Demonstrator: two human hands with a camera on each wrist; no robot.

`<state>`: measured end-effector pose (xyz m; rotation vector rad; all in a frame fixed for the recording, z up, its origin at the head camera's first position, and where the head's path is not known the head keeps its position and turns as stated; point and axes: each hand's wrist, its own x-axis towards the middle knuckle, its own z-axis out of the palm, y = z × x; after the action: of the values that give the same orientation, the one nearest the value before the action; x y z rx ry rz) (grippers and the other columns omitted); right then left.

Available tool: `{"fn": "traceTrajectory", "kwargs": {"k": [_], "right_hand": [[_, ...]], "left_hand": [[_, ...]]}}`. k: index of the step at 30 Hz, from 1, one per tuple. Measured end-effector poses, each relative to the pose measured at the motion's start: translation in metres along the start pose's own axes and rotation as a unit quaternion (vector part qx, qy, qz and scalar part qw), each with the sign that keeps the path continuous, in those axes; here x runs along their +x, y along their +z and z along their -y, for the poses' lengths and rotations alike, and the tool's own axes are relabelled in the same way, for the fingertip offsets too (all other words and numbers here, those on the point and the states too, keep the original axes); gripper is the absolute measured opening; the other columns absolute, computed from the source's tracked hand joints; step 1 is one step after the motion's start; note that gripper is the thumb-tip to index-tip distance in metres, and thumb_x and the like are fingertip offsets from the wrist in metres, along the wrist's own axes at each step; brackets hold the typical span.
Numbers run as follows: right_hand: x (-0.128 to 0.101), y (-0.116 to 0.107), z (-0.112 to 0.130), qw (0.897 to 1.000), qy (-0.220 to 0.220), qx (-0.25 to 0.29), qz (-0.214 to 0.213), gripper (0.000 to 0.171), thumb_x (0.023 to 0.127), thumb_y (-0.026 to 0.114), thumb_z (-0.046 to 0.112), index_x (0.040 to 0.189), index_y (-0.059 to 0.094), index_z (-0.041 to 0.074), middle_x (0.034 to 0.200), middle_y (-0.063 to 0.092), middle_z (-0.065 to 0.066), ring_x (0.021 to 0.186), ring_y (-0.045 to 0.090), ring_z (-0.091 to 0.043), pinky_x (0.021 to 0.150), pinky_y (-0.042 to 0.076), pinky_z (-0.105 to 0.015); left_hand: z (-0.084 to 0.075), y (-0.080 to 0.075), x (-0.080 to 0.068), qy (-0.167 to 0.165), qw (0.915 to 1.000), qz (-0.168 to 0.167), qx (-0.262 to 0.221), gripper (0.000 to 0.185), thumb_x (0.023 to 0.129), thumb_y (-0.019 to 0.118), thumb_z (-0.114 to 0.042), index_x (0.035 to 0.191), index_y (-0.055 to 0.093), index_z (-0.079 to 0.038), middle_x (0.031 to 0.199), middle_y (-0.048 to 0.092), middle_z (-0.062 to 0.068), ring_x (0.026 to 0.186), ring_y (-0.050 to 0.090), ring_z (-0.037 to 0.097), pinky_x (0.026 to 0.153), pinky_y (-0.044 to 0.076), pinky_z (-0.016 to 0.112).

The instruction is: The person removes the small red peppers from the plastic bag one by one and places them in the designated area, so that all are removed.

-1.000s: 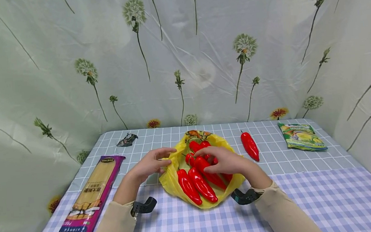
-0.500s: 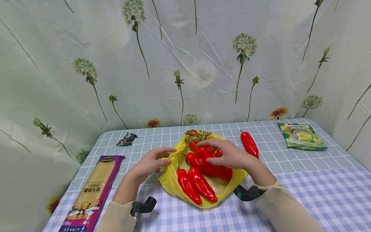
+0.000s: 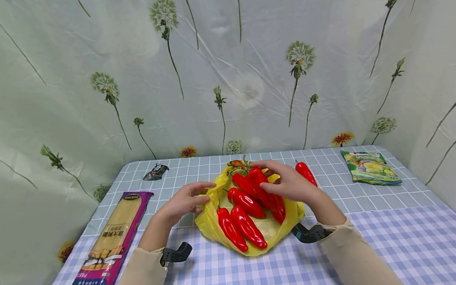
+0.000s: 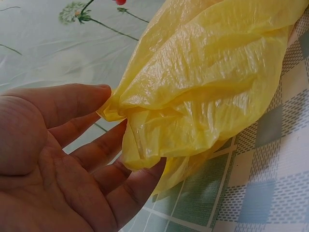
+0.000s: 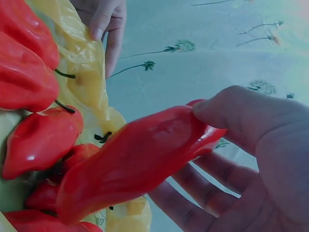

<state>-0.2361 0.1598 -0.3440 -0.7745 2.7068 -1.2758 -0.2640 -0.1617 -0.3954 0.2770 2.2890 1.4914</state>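
Pasta packet (image 3: pixel 108 249) at far left of checked table (image 3: pixel 383 246). Left hand (image 3: pixel 184 202) pinching yellow bag (image 3: pixel 212 221) rim at centre. Right hand (image 3: pixel 290 183) gripping red pepper (image 3: pixel 266 191) above bag. Snack packet (image 3: pixel 369 167) at far right.

A plastic bag (image 3: pixel 219 227) is lying at the table's (image 3: pixel 383 246) centre, holding several peppers (image 3: pixel 243 225). One pepper (image 3: pixel 306 172) is lying just right of the bag. A pasta packet (image 3: pixel 107 248) is lying at far left, a small wrapper (image 3: pixel 155 171) behind it, and a snack packet (image 3: pixel 369 167) at far right.
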Motion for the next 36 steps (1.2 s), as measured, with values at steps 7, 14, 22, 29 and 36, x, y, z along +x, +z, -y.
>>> {"fn": "traceTrajectory", "kwargs": {"k": [7,14,22,29,36], "right_hand": [[-0.001,-0.008,-0.004,0.999,-0.013,0.015,-0.049,0.053,0.094,0.066,0.012,0.145,0.051,0.017,0.135,0.06,-0.012,0.113,0.062,-0.03,0.084,0.059,-0.038],[-0.002,-0.015,-0.012,0.995,-0.008,0.022,-0.093,0.05,0.097,0.062,0.013,0.145,0.05,0.017,0.137,0.058,-0.015,0.112,0.062,-0.033,0.082,0.059,-0.038],[-0.005,-0.023,-0.015,0.989,0.023,0.055,-0.133,0.055,0.099,0.061,0.016,0.15,0.042,0.022,0.148,0.048,-0.017,0.115,0.062,-0.037,0.088,0.058,-0.048],[-0.004,-0.026,-0.022,0.986,0.033,0.05,-0.155,0.057,0.1,0.058,0.016,0.153,0.037,0.022,0.151,0.044,-0.017,0.118,0.061,-0.04,0.092,0.055,-0.051],[-0.004,-0.03,-0.026,0.974,0.089,0.048,-0.201,0.055,0.1,0.058,0.02,0.151,0.036,0.027,0.153,0.043,-0.014,0.121,0.056,-0.037,0.094,0.054,-0.054]], "left_hand": [[0.001,0.0,0.0,0.002,1.0,-0.001,-0.006,0.041,0.097,0.062,-0.016,0.137,0.06,-0.023,0.15,0.048,0.013,0.12,0.052,0.027,0.074,0.055,0.028],[0.002,0.0,0.001,0.004,1.0,0.001,-0.009,0.04,0.097,0.062,-0.016,0.137,0.06,-0.022,0.15,0.049,0.012,0.119,0.051,0.028,0.073,0.055,0.028],[0.002,0.0,0.002,0.007,0.9999,-0.002,-0.009,0.04,0.097,0.062,-0.016,0.136,0.06,-0.022,0.148,0.051,0.011,0.112,0.055,0.026,0.073,0.054,0.028],[0.002,0.0,0.002,0.0,0.9999,-0.006,-0.01,0.04,0.097,0.063,-0.017,0.136,0.061,-0.024,0.148,0.05,0.011,0.117,0.052,0.027,0.075,0.055,0.029],[0.001,0.0,0.001,0.002,0.9999,-0.006,-0.009,0.04,0.097,0.062,-0.016,0.136,0.06,-0.023,0.149,0.049,0.012,0.118,0.052,0.027,0.074,0.055,0.029]]}}
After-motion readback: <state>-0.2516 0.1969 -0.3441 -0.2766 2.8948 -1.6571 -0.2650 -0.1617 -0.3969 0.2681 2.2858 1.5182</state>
